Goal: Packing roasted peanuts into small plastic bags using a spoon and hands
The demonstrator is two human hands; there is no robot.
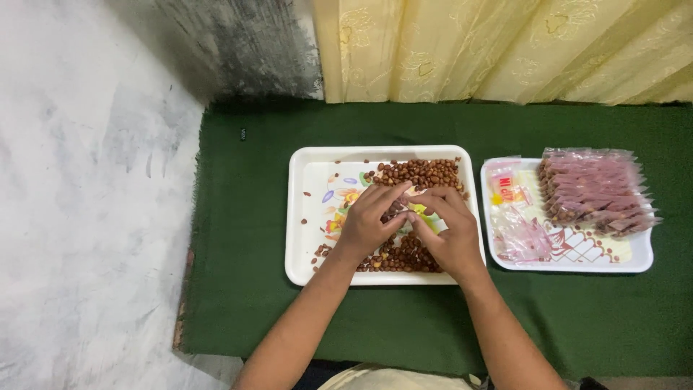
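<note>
Head camera looks straight down on a white tray of brown peanuts set on a green cloth. Both hands meet over the tray's middle: the left hand and the right hand have their fingertips pinched together around something small and clear, probably a little plastic packet, though the fingers hide it and I cannot tell for sure. Peanuts lie heaped at 12 o'clock and 6 o'clock of the hands. At 3 o'clock sits a second tray holding a row of filled packets and loose empty pouches. Judging by this, packet filling is under way; opening the mouth wide seems to need care.
</note>
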